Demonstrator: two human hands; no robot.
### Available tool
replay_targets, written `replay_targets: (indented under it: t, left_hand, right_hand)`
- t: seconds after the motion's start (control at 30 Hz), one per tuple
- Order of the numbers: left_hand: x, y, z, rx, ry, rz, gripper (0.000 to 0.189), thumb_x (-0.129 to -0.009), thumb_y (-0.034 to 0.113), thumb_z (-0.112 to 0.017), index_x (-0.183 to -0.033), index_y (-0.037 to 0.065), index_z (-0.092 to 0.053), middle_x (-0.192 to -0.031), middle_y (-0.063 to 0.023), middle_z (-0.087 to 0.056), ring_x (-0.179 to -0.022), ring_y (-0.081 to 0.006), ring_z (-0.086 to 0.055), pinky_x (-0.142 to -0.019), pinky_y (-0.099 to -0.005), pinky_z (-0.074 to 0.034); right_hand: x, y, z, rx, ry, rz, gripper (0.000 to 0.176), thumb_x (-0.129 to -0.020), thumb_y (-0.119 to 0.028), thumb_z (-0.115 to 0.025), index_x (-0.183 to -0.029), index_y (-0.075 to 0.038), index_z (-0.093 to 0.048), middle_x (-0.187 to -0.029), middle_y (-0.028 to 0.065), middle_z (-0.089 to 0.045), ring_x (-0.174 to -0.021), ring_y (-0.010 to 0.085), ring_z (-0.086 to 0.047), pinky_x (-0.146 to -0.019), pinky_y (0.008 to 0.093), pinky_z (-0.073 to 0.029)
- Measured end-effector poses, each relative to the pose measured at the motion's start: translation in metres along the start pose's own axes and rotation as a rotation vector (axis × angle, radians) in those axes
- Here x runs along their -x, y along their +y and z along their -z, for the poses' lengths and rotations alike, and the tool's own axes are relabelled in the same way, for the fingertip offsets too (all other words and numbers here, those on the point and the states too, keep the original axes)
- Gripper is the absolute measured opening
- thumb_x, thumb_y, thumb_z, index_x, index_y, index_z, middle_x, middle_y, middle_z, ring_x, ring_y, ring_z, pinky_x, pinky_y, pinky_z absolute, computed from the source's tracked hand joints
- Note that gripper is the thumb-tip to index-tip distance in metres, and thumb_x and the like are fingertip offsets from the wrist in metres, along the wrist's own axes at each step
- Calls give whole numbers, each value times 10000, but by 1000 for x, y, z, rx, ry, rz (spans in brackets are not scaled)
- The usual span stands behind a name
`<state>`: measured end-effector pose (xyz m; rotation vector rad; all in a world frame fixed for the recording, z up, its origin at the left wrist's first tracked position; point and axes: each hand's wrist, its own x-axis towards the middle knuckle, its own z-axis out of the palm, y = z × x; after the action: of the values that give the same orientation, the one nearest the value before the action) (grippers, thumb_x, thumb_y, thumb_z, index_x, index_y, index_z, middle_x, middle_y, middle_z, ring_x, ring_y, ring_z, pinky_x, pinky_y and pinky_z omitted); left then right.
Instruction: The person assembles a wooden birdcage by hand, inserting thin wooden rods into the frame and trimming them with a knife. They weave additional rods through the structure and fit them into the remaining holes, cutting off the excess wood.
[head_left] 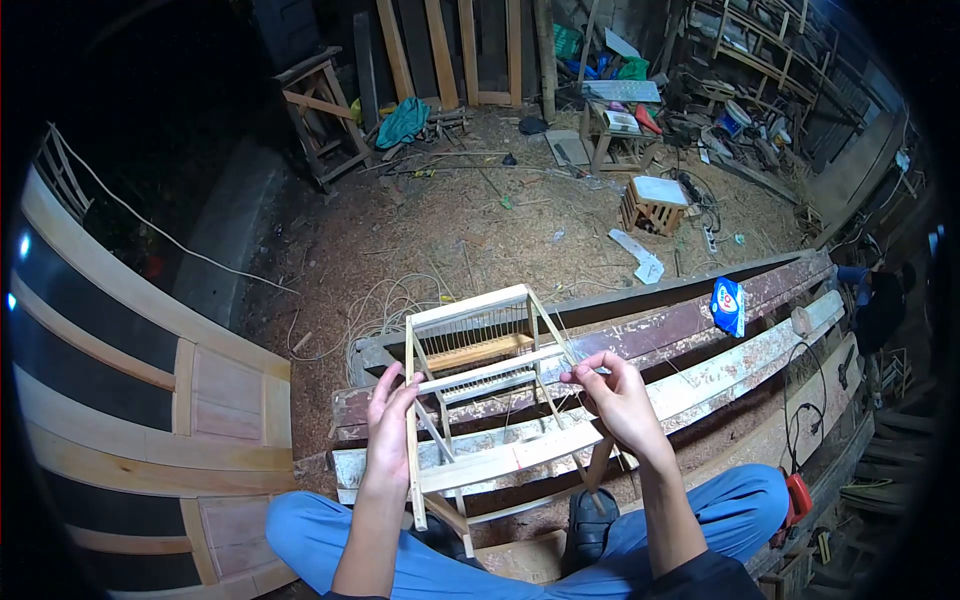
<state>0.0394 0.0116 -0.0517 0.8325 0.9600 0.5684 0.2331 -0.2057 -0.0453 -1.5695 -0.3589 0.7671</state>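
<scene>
Head camera looks down on a person sitting with knees apart in blue trousers [740, 505], both bare hands raised to a small wooden cage frame [478, 352] with rows of thin bars. The frame stands tilted between the knees, its lower legs reaching down toward a dark shoe [588, 520], its top resting against the worn planks [700, 365] that run across in front. The left hand [392, 420] wraps around the frame's near left upright, fingers curled on the post. The right hand [615, 400] sits at the frame's right side, thumb and fingertips pressed together in a pinch; whatever lies between them is too thin to make out. A blue and white packet [728, 305] lies on the far plank, well apart from the hands. A panelled wooden door [150, 400] lies flat to the left, and a small slatted crate [655, 205] stands on the sawdust floor beyond.
</scene>
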Motion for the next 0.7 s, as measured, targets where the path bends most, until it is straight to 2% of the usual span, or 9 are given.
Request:
replay_targets:
  t: [0.03, 0.13, 0.27, 0.33, 0.4, 0.47, 0.57, 0.67, 0.7]
  left_hand:
    - [-3, -6, 4, 10, -58, -41, 543, -988, 42, -639, -1497, -16, -459, -1182, -123, -721, -976, -120, -666, -855, -244, -532]
    - [-18, -29, 12, -200, -73, -111, 449, -988, 74, -643, -1427, 21, -568, -1202, -129, -723, -922, -121, -657, -802, -235, -518]
    - [-15, -31, 10, -278, -98, -121, 407, -967, 50, -684, -1363, -17, -620, -1151, -97, -728, -1015, -108, -661, -893, -235, -509]
    - [-9, -28, 7, -380, -102, -153, 423, -958, 72, -694, -1372, 19, -628, -1251, -172, -694, -1157, -188, -649, -1016, -319, -489]
    - [6, -21, -4, -1058, 53, -553, 461, -943, 130, -720, -1389, 61, -629, -1339, -263, -633, -1318, -283, -571, -1137, -408, -402]
    - [7, -9, -6, -1185, 23, -727, 472, -941, 229, -754, -1384, 106, -643, -1371, -250, -622, -1367, -333, -522, -1176, -431, -358]
    - [7, 19, -25, -1270, -430, -728, 515, -921, 246, -767, -1391, 85, -632, -1394, -156, -644, -1334, -350, -559, -1145, -434, -414]
    - [5, 15, -41, -1211, -660, -626, 501, -936, 235, -747, -1394, 71, -626, -1370, -166, -659, -1299, -341, -598, -1109, -421, -453]
    - [3, 10, -44, -1323, -678, -779, 465, -958, 206, -711, -1389, 53, -622, -1349, -179, -670, -1261, -342, -631, -1082, -434, -478]
  right_hand:
    - [3, -8, 2, 31, -4, -39, 139, -1073, -195, -599, -1062, -57, -599, -997, 84, -770, -540, 10, -462, -456, 199, -345]
    - [2, -5, 6, 36, 15, -59, 135, -1074, -187, -593, -1064, -53, -595, -926, 71, -775, -497, 16, -458, -441, 206, -351]
    - [7, -10, 7, 152, 52, -58, 126, -1050, -124, -601, -1071, -1, -620, -897, 70, -779, -589, 26, -507, -516, 244, -395]
    - [7, -10, 7, 148, 47, -63, 127, -1047, -121, -605, -1071, 3, -620, -888, 71, -779, -601, 27, -523, -524, 247, -404]
    - [8, -12, 5, 157, 67, -67, 120, -1042, -110, -607, -1054, 8, -625, -858, 72, -777, -610, 28, -535, -539, 247, -413]
    - [9, -12, 0, 182, 72, -54, 118, -1038, -102, -607, -1044, 14, -630, -842, 78, -775, -624, 42, -567, -554, 257, -436]
    - [10, -14, -5, 247, 73, -24, 112, -1038, -99, -607, -1045, 10, -629, -841, 71, -772, -597, 42, -559, -526, 247, -430]
    - [11, -21, -7, 307, 95, 10, 127, -1023, -108, -633, -1033, 18, -647, -835, 70, -759, -595, 63, -572, -517, 258, -453]
    - [13, -23, -7, 378, 103, 57, 136, -1013, -101, -631, -1010, 33, -653, -819, 110, -751, -660, 136, -646, -593, 312, -499]
